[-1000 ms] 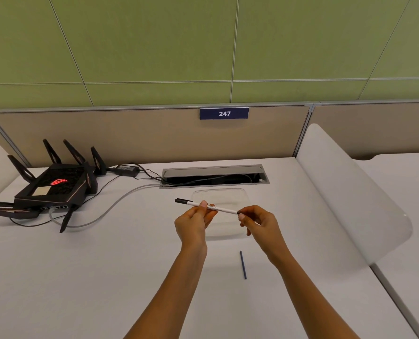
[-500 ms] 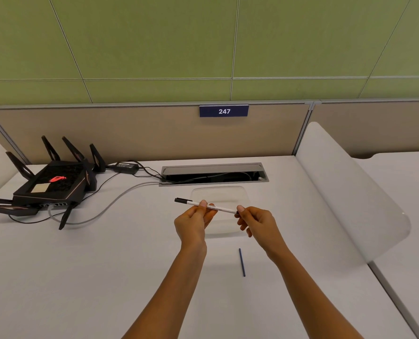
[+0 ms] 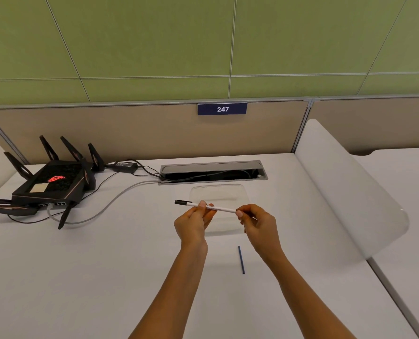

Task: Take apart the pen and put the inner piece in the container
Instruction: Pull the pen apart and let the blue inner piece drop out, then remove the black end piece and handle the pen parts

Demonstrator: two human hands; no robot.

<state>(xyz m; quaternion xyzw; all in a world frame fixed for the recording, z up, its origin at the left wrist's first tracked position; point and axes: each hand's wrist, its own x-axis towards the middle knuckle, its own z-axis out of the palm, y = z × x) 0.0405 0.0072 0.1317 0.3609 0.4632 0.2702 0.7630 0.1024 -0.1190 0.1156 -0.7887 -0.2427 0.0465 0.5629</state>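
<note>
a: white plastic, a slim pen with a black cap (image 3: 204, 206) held level above the tabletop (image 3: 81, 277), in front of the clear, shallow plastic container (image 3: 242, 192). the left hand (image 3: 193, 222) has its grip pinched on the barrel near the middle; the right hand (image 3: 258, 222) has its grip closed on the pen's right end.

b: is it apart yet?

a: judging from this head view, no. the barrel looks whole and the cap is on. i can't tell whether the right end is loosened.

b: and the thin dark blue stick (image 3: 241, 259) on the tabletop?

a: it lies near the right wrist, outside the container. it might be an inner piece, but i can't confirm. the container looks bare, so pulling out and dropping in are both left.
</note>
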